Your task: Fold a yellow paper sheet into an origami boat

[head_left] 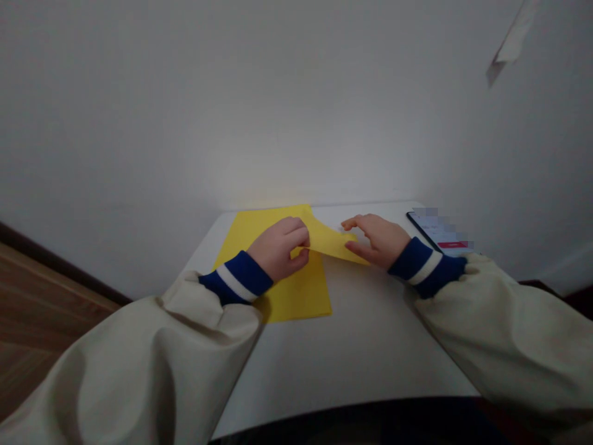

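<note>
My left hand pinches the left end of a small yellow sheet of paper, thumb against fingers. That sheet is raised and slightly curved, slanting down to the right. My right hand is at its other end, thumb and forefinger apart, the thumb by the paper's right edge. The right hand's other fingers are curled and partly hidden. Beneath my left hand lies a larger stack of yellow paper on the white table.
A phone with a lit screen lies at the table's right side. A plain wall stands directly behind the table, with a piece of white paper or tape at upper right. Brown wood is at lower left.
</note>
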Demonstrator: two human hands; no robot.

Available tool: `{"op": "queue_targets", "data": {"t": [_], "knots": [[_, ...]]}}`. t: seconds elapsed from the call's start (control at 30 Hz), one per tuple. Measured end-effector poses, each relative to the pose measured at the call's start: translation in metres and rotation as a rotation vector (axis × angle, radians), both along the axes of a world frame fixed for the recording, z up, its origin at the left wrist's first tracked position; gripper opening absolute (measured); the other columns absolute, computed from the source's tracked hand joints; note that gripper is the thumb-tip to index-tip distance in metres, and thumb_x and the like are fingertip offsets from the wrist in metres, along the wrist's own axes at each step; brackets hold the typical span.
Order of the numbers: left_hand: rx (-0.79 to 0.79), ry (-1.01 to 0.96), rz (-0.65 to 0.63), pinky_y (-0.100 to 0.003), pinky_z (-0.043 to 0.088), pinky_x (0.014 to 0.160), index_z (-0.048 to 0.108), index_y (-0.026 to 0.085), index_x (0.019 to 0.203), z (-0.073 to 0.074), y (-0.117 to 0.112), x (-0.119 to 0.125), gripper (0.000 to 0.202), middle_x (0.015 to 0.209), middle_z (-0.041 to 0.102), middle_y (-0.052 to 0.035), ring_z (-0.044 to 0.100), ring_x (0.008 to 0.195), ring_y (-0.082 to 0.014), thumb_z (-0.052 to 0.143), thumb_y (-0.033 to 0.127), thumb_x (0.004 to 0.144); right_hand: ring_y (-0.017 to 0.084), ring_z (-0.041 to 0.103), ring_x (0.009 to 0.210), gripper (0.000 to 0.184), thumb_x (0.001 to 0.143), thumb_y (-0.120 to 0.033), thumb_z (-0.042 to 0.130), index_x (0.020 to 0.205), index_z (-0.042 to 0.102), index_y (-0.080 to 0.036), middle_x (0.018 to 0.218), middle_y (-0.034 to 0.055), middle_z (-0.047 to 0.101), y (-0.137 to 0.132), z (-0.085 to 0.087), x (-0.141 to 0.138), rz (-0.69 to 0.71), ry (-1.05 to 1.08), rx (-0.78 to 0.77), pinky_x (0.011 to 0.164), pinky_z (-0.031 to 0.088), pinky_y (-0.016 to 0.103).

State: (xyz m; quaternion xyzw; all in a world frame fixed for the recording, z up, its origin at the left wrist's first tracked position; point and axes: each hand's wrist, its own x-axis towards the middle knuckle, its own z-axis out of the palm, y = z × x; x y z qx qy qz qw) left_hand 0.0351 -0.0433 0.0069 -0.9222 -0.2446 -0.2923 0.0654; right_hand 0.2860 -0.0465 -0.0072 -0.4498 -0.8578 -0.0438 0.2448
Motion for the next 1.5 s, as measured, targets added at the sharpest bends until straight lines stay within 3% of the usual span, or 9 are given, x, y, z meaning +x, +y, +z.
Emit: {"op": "queue_targets", "data": {"t": [0.2,0.3,0.4,0.47,0.53,0.7,0.93,1.27,1.5], "knots": [[0.035,-0.016,-0.189,-0.032,0.046,0.075,0.048,0.018,0.081,0.004,-0.006,0.002,0.007,0.084,0.056,-0.0062,0.054,0.086,-0.0180,0.054,0.022,0.079,0.025,0.056,0.100,0.071,0.067,-0.037,0.067,0.128,0.040,-0.015,0.115,0.0145,0.059,0.015,-0.012,0.001,0.077,0.162,-0.125,0.076,0.048,0.039],[0.089,-0.084,-0.189,-0.032,0.047,0.077,0.049,0.019,0.088,0.003,-0.008,0.003,0.006,0.088,0.056,-0.0061,0.054,0.089,-0.0167,0.051,0.018,0.082,0.021,0.059,0.087,0.045,0.068,-0.023,0.065,0.111,0.054,-0.017,0.094,0.0074,0.065,0.014,-0.008,0.001,0.054,0.203,-0.028,0.074,0.047,0.037],[0.195,-0.268,-0.034,-0.037,0.045,0.086,0.049,0.021,0.096,0.001,-0.008,0.006,0.014,0.103,0.054,-0.0076,0.051,0.101,-0.0181,0.049,0.016,0.083,0.017,0.057,0.075,0.009,0.074,-0.020,0.059,0.083,0.061,-0.019,0.077,0.0032,0.063,0.010,-0.001,0.000,0.057,0.268,0.112,0.069,0.045,0.033],[0.219,-0.399,0.083,-0.042,0.044,0.089,0.047,0.022,0.102,0.000,-0.008,0.007,0.020,0.111,0.052,-0.0086,0.048,0.107,-0.0206,0.051,0.020,0.083,0.016,0.056,0.071,0.002,0.077,-0.020,0.058,0.077,0.060,-0.020,0.074,0.0026,0.062,0.007,0.003,-0.001,0.066,0.311,0.192,0.064,0.044,0.031],[0.183,-0.464,0.125,-0.042,0.045,0.087,0.047,0.021,0.105,0.000,-0.005,0.007,0.023,0.110,0.053,-0.0086,0.049,0.106,-0.0210,0.051,0.023,0.083,0.015,0.055,0.070,0.003,0.078,-0.021,0.058,0.076,0.060,-0.020,0.075,0.0027,0.063,0.005,0.005,-0.002,0.067,0.326,0.259,0.062,0.044,0.030],[0.082,-0.367,-0.038,-0.032,0.049,0.080,0.056,0.017,0.092,0.002,0.003,0.004,0.012,0.090,0.062,-0.0053,0.057,0.088,-0.0150,0.045,0.020,0.088,0.016,0.057,0.072,0.007,0.081,-0.021,0.055,0.079,0.062,-0.020,0.076,0.0036,0.065,0.002,0.007,-0.004,0.081,0.345,0.416,0.064,0.045,0.031],[0.082,-0.336,-0.073,-0.029,0.049,0.081,0.059,0.016,0.088,0.001,0.003,0.004,0.009,0.093,0.066,-0.0056,0.060,0.090,-0.0135,0.050,0.016,0.086,0.017,0.060,0.077,0.011,0.079,-0.013,0.057,0.083,0.062,-0.022,0.078,0.0026,0.067,-0.001,0.011,-0.004,0.094,0.349,0.563,0.073,0.047,0.035],[-0.094,-0.218,0.017,-0.026,0.047,0.072,0.057,0.016,0.074,-0.001,0.009,0.005,0.006,0.083,0.065,-0.0028,0.059,0.079,-0.0127,0.056,0.013,0.080,0.015,0.059,0.082,0.010,0.076,-0.014,0.060,0.084,0.057,-0.021,0.086,0.0029,0.066,-0.007,0.016,-0.012,0.350,0.202,0.502,0.074,0.047,0.031],[-0.238,-0.155,0.104,-0.023,0.041,0.063,0.055,0.016,0.071,-0.002,0.011,0.006,0.007,0.076,0.060,-0.0013,0.053,0.070,-0.0121,0.057,0.014,0.077,0.014,0.057,0.076,0.012,0.079,-0.017,0.058,0.090,0.059,-0.022,0.083,0.0023,0.065,-0.010,0.013,-0.014,0.315,0.153,0.515,0.067,0.046,0.027]]}}
